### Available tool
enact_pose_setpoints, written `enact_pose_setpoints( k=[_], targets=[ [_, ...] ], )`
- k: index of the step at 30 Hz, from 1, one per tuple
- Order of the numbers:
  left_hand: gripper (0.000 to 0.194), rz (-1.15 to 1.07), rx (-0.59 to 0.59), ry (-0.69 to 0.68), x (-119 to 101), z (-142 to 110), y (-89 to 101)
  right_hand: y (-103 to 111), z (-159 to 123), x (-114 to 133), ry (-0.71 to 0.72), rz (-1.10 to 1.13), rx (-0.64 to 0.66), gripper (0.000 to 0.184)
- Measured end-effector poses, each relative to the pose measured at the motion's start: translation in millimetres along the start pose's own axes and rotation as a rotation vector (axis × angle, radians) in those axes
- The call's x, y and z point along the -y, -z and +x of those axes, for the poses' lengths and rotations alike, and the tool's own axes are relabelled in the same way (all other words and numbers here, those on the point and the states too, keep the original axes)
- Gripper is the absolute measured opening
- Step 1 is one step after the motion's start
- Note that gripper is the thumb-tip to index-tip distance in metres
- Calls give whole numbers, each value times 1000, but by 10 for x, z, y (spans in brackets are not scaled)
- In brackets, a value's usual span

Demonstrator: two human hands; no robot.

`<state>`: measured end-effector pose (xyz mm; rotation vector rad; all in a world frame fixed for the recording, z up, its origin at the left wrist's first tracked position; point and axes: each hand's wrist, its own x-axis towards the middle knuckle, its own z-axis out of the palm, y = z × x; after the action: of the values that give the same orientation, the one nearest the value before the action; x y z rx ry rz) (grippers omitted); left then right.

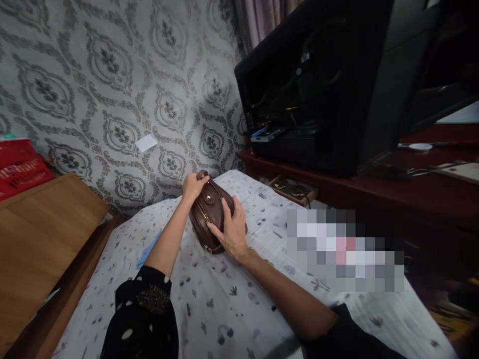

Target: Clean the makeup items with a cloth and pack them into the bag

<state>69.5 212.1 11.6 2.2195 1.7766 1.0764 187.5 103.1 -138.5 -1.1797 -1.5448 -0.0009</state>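
Note:
A dark brown leather bag point(218, 205) with gold-coloured zips and a round clasp lies on the patterned white bed sheet point(209, 304). At its far left end, my left hand point(192, 187) is closed on the bag by a short strap point(202, 174). My right hand point(234, 232) grips the near right side, its thumb close to a zip and its fingers bent over the top. The underside of the bag is hidden, as are some of my fingertips. A bit of blue cloth point(147, 253) shows beside my left forearm.
To the left stands a wooden board point(45, 249) with a red bag point(22, 167) on top. A black television point(310, 89) rests on the dark red cabinet point(359, 192) at the right. An open drawer point(294, 189) holds glasses. A blurred patch covers something on the bed.

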Motion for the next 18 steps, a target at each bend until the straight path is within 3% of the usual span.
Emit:
enact_pose_setpoints(
  k=[5,10,14,18],
  targets=[
    [20,-18,-72,-28,-42,-25,-68,16,6,10,-9,-2,8,75],
    [11,-47,-45,-150,-145,-154,-59,10,14,7,-5,0,4,76],
    [13,-54,31,-190,-153,-232,69,21,19,0,-1,11,-2,78],
    [24,-16,42,-159,-7,-294,299,38,19,2,8,26,-1,77]
  ],
)
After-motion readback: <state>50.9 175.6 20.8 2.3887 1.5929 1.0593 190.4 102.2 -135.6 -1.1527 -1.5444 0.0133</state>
